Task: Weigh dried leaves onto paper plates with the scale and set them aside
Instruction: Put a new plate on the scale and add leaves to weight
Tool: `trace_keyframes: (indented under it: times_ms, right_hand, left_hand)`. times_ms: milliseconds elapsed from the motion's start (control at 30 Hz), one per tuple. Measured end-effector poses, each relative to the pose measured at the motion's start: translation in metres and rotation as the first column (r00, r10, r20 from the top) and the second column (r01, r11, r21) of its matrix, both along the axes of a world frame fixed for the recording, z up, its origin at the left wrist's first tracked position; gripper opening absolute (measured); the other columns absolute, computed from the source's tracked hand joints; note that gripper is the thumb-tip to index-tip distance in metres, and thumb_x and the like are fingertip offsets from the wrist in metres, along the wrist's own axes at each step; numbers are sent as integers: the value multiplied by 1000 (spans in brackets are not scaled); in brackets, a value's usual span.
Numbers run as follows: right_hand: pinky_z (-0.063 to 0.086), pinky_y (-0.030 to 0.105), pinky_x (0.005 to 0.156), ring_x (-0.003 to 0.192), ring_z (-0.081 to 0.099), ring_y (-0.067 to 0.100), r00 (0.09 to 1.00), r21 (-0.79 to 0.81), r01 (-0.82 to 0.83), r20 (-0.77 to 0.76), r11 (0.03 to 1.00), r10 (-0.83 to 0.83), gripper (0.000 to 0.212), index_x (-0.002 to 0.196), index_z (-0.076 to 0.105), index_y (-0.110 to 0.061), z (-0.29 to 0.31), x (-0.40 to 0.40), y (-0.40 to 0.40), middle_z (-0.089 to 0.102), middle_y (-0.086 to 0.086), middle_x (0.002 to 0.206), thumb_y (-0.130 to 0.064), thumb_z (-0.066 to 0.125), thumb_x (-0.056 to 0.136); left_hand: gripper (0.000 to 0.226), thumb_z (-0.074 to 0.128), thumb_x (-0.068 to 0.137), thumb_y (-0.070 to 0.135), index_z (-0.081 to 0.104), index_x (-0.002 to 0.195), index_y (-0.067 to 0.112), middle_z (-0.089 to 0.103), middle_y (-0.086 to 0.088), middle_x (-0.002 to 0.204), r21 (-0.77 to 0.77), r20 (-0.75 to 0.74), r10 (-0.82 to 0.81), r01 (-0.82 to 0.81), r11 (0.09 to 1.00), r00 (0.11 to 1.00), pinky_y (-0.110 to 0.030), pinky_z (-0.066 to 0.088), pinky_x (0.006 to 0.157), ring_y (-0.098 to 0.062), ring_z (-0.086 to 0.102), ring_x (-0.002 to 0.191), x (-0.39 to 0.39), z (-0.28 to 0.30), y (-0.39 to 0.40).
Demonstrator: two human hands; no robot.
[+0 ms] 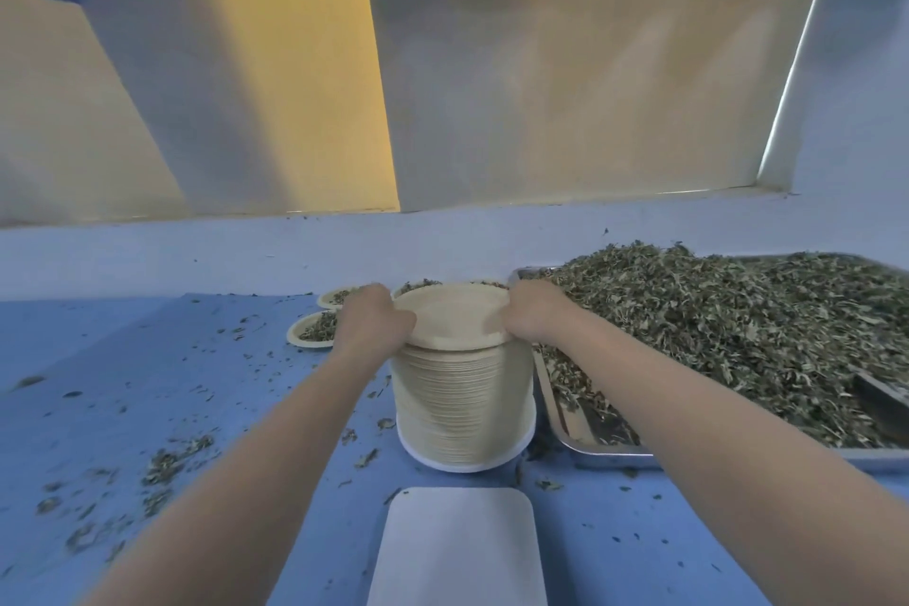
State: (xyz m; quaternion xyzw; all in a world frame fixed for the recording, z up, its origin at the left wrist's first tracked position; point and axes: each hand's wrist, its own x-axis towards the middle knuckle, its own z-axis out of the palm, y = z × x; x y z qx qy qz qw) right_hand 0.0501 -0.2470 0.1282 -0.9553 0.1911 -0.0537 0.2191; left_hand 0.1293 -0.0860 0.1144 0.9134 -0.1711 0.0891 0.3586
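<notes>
Left hand (375,321) and right hand (531,315) grip opposite edges of the top plate (450,317) on the stack (462,401), centre. Scale (457,551) at 6 o'clock; leaves (738,335) fill the tray (610,450) at 3 o'clock. Filled plates (315,332) lie at 10 o'clock.

Two bare forearms without sleeves, ending in left hand (371,317) and right hand (533,312); no gloves, rings or watch.

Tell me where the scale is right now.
Head view, bottom centre: the scale lies on the blue table, just in front of the plate stack and left of the leaf tray.
</notes>
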Motion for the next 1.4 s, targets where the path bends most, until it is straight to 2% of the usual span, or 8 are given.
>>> trace_keyframes:
  times_ms: [133,300,433,567,700,833,1067,1400]
  right_hand:
    - [26,25,50,59,34,14,998,-31,-1,68,1000,3,25,69,37,-10,19,-6,2,41,4,73,-2,36,92]
    - [25,27,51,60,33,15,980,-13,-5,200,1000,7,14,80,44,-2,40,-33,10,43,8,74,-2,35,92]
    - [42,34,65,89,56,39,950,55,-3,310,999,-14,37,123,48,14,37,-69,21,52,29,125,-4,36,94]
    - [34,29,51,67,48,31,921,86,-8,389,996,-26,22,92,57,12,22,-102,32,60,23,84,-5,43,88]
    - [49,35,91,112,57,32,864,152,67,485,986,-134,39,119,59,8,5,-116,39,62,20,121,-9,60,84]
    - [48,29,69,98,61,25,841,199,134,495,971,-217,31,118,62,-1,10,-101,35,63,12,115,-5,57,88]
    - [34,26,41,52,40,17,859,83,248,442,965,-259,28,62,44,-6,45,-40,15,47,8,72,2,47,88]
    - [23,17,26,47,36,12,919,29,240,316,970,-237,44,55,34,-12,21,22,-12,37,1,54,-14,69,83]
  left_hand:
    - [40,49,74,-1,17,60,18,13,2,56,-55,42,-44,47,997,998,-24,9,47,-15,11,50,-5,20,0]
    - [35,47,76,-2,21,61,15,15,-1,58,-148,79,-61,73,986,995,-25,11,50,-16,12,53,-25,40,10]
    - [17,48,75,0,37,65,9,21,-5,60,-173,125,-90,111,979,988,-28,14,53,-18,18,58,-52,39,28]
    - [16,47,71,-2,38,62,8,20,-6,58,-243,140,-96,128,961,985,-34,15,57,-18,18,60,-84,22,47]
    - [14,49,72,-4,51,67,9,39,-9,69,-399,57,-14,36,916,998,-34,24,64,-20,29,66,-101,5,58]
    - [27,47,78,-5,40,66,17,41,-6,76,-364,4,8,-6,931,1000,-32,28,63,-17,34,71,-98,11,49]
    - [31,39,78,-8,27,59,13,22,-4,56,-252,-53,21,-34,967,998,-26,16,49,-17,19,52,-54,40,19]
    - [40,45,79,-9,20,58,14,19,-2,57,-278,-185,116,-165,946,976,-27,16,46,-18,17,52,-2,18,-4]
